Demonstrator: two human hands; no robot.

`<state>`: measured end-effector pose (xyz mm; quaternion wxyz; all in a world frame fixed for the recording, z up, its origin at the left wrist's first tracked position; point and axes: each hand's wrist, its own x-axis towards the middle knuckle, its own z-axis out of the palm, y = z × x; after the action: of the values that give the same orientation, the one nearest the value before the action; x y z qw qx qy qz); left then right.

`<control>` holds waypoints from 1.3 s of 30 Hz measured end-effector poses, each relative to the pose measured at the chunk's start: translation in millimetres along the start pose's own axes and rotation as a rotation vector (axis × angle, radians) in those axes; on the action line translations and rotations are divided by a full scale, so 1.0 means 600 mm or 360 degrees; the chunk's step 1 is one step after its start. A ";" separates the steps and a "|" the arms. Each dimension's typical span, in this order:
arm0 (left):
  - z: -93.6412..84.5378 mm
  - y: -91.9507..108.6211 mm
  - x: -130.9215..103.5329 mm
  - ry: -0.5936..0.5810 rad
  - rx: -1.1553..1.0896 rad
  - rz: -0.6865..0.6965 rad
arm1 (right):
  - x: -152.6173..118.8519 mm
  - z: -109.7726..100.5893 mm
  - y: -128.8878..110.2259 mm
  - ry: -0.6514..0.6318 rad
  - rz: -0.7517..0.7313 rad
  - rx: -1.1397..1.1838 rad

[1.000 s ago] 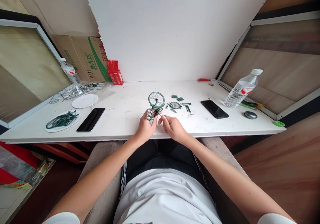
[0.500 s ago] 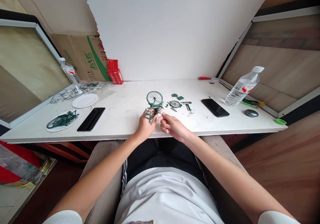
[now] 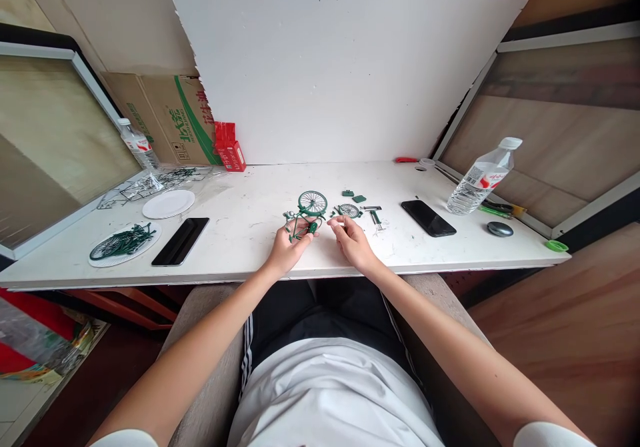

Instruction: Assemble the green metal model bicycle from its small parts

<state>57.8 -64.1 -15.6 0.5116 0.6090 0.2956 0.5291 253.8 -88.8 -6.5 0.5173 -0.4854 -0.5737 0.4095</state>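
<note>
My left hand grips a green model bicycle by its frame, just above the table's front part. The one wheel I can see on it, green-rimmed with thin spokes, points away from me. My right hand is close by on the right, apart from the bicycle, with thumb and fingertips drawn together. Whatever sits in that pinch, if anything, is too small to name. Just beyond the right hand lie a loose spoked wheel, two small green blocks and a green-and-grey piece.
At left, a white plate bears green parts, beside a phone and another white plate. A second phone, a water bottle and a dark round object are at right. A red box stands behind.
My hands have moved apart. The left hand and bicycle have shifted slightly left and tilted, while the right hand has moved a little right and away from the bicycle.
</note>
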 end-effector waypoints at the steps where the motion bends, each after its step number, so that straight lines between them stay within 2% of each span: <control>1: 0.001 0.002 -0.001 -0.0034 0.0004 0.0010 | 0.002 -0.002 0.005 0.0068 -0.0057 -0.0084; 3: 0.003 0.007 -0.003 -0.0085 0.0039 0.0018 | 0.005 -0.004 0.011 0.0112 -0.0115 -0.0142; 8: 0.006 0.019 -0.004 -0.0103 0.0109 -0.0004 | 0.004 -0.004 0.012 0.0057 -0.0247 -0.0179; 19: 0.003 0.016 -0.005 -0.0247 0.0181 0.0058 | 0.004 -0.002 0.017 0.0022 -0.0317 -0.0336; 28: 0.003 0.007 -0.002 -0.0197 0.0119 0.0011 | -0.001 0.001 0.012 0.0058 -0.0339 -0.0388; 33: 0.002 0.008 -0.001 -0.0189 0.0069 -0.0033 | -0.002 0.003 0.015 -0.0039 -0.0283 -0.0396; 39: -0.001 0.011 0.001 -0.0219 0.0140 -0.0015 | -0.002 0.000 0.010 -0.0061 -0.0356 -0.0368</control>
<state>56.0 -65.1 -9.4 0.5060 0.6644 0.2855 0.4701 254.3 -88.6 -12.3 0.4893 -0.4668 -0.6773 0.2898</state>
